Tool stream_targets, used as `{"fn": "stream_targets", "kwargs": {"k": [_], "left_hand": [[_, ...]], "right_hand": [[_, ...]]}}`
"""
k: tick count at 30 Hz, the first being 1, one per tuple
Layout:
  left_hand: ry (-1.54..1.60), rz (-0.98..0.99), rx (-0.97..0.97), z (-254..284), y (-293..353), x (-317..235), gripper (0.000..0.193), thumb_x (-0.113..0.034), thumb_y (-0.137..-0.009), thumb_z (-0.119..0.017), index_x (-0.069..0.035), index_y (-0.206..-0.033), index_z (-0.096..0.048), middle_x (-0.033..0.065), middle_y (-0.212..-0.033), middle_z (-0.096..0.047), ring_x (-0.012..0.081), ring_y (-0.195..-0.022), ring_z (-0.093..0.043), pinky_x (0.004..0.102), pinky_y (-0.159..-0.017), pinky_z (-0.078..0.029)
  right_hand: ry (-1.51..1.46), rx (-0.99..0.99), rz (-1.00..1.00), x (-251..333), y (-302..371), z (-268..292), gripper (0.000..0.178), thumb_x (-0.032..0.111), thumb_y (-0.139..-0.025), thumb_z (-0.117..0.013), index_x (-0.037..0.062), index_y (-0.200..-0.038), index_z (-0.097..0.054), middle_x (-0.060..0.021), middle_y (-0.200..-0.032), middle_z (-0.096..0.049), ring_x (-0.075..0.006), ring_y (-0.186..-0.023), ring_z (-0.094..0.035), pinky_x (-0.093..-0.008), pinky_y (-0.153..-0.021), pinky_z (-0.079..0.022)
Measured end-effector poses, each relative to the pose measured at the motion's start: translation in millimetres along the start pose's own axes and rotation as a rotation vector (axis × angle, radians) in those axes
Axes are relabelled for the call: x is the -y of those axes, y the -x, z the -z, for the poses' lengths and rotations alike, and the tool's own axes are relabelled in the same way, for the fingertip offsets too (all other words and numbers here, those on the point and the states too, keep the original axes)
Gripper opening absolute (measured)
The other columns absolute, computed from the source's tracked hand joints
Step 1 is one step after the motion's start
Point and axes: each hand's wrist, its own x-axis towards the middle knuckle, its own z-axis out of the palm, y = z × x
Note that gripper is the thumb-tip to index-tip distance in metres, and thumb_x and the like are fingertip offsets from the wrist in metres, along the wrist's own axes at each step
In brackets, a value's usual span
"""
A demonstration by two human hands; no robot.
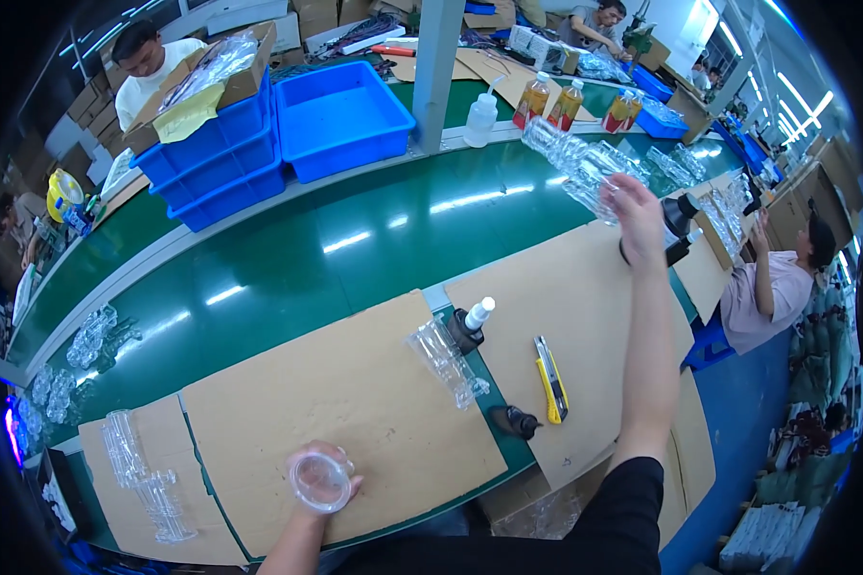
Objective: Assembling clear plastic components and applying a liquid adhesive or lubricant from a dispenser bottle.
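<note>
My left hand [330,449] is closed around a clear, round plastic cup-like piece [319,484] with its circular rim facing up, above the cardboard. Stretched out to the far right, my right hand [635,213] grips the end of a long clear plastic moulded piece [575,163] over the green belt. Between the hands, another clear plastic piece [443,359] lies beside a small black bottle with a white cap [471,324]. A yellow utility knife [551,380] and a small black bottle [514,422] rest nearer my right forearm.
Cardboard sheets [288,383] cover the near work surface beside the green conveyor belt [355,240]. More clear pieces [149,474] lie at left. Across the belt stand stacked blue crates [216,182], a blue bin [345,115] and drink bottles [532,99]. A co-worker [772,278] sits at right.
</note>
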Motion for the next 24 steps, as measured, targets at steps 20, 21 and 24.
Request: {"fn": "stream_targets", "kwargs": {"k": [20, 21, 24], "left_hand": [[-0.007, 0.095, -0.404, 150.0, 96.4, -79.0, 0.074, -0.007, -0.067, -0.075, -0.003, -0.133, -0.041, 0.0133, -0.123, -0.053, 0.0260, -0.109, -0.056, 0.0360, -0.096, -0.043], [0.066, 0.151, -0.396, 150.8, 99.0, -77.9, 0.073, -0.006, -0.067, -0.074, -0.002, -0.132, -0.042, 0.0133, -0.122, -0.054, 0.0258, -0.110, -0.056, 0.0347, -0.096, -0.043], [-0.101, 0.303, -0.168, 164.5, 113.2, -74.2, 0.069, -0.001, -0.070, -0.067, -0.002, -0.135, -0.042, 0.0150, -0.127, -0.055, 0.0291, -0.114, -0.057, 0.0366, -0.100, -0.042]], "right_hand": [[-0.102, 0.424, -0.366, -13.3, 409.1, -181.5, 0.032, -0.008, -0.084, -0.055, -0.0023, -0.115, -0.055, -0.0159, -0.101, -0.066, -0.0222, -0.091, -0.064, -0.0295, -0.085, -0.051], [-0.117, 0.451, -0.391, -23.0, 406.1, -179.4, 0.035, -0.005, -0.083, -0.058, -0.0010, -0.117, -0.055, -0.0147, -0.100, -0.066, -0.0224, -0.092, -0.063, -0.0297, -0.086, -0.051], [0.711, 0.500, -0.014, 9.4, 397.2, -192.6, 0.047, 0.004, -0.079, -0.066, 0.0031, -0.124, -0.052, -0.0135, -0.108, -0.062, -0.0251, -0.097, -0.060, -0.0339, -0.090, -0.049]]}}
